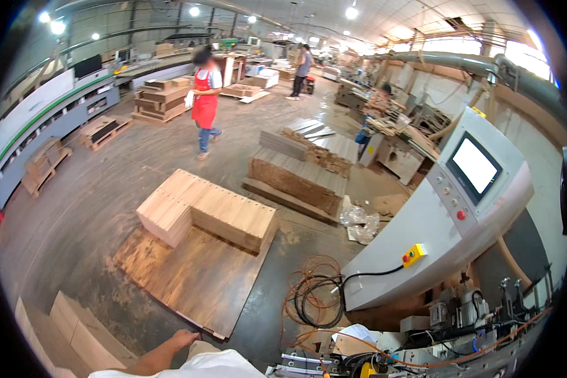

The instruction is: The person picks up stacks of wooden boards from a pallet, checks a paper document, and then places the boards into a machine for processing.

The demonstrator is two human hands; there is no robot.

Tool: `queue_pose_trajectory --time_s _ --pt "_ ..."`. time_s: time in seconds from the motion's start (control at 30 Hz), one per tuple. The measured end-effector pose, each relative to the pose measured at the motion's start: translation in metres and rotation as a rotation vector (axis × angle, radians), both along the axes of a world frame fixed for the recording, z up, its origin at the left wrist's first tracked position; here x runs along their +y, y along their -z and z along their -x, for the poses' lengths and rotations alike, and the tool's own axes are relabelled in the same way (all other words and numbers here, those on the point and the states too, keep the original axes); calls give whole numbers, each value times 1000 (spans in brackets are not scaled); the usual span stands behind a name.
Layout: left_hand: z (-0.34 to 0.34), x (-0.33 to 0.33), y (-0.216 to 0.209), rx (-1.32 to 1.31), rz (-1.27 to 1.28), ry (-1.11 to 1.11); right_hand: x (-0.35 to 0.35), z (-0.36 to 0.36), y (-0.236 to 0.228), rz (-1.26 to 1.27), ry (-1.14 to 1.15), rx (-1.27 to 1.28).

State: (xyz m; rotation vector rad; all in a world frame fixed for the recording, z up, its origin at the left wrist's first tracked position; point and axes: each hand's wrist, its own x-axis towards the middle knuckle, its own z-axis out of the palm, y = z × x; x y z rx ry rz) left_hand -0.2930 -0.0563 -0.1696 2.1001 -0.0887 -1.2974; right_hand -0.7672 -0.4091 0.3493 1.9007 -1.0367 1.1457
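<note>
A worker's left hand [181, 341] hangs empty, fingers loosely curled, above a flat board [195, 277] bearing stacked planks [208, 211]. At three o'clock, coiled cable [315, 296] could snag a foot. The right hand is out of sight.

Bright, even light falls from round ceiling lamps [351, 12] toward 12 o'clock and from blown-out windows [523, 53] at 2 o'clock. The machine's screen [474, 165] glares white. Shadows are soft. Straight edges bow outward, a black vignette rings the frame, and the distance is slightly soft.
</note>
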Motion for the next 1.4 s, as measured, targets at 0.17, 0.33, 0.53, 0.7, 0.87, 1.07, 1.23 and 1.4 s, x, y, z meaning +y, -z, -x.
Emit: queue_pose_trajectory --time_s 0.17,0.33,0.53,0.7,0.87,1.07,1.23,1.4 --pt "14 1 69 50 -41 15 -25 -117 24 -492 -150 303" --pt "7 -2 103 -31 24 207 -34 -141 17 -568 -49 375" --pt "-15 50 100 -81 -28 179 -31 -168 8 -609 5 421" --pt "-47 52 27 11 -175 173 -17 -176 -11 -629 89 438" --pt "-81 98 59 -101 -157 76 -6 -208 -13 -668 64 439" --pt "-117 66 19 -175 -17 311 58 -208 -32 -636 76 320" --pt "-127 93 7 -126 6 129 114 -243 65 -944 -181 6" --pt "-139 87 60 -6 -7 149 131 -221 288 -1282 -130 49"
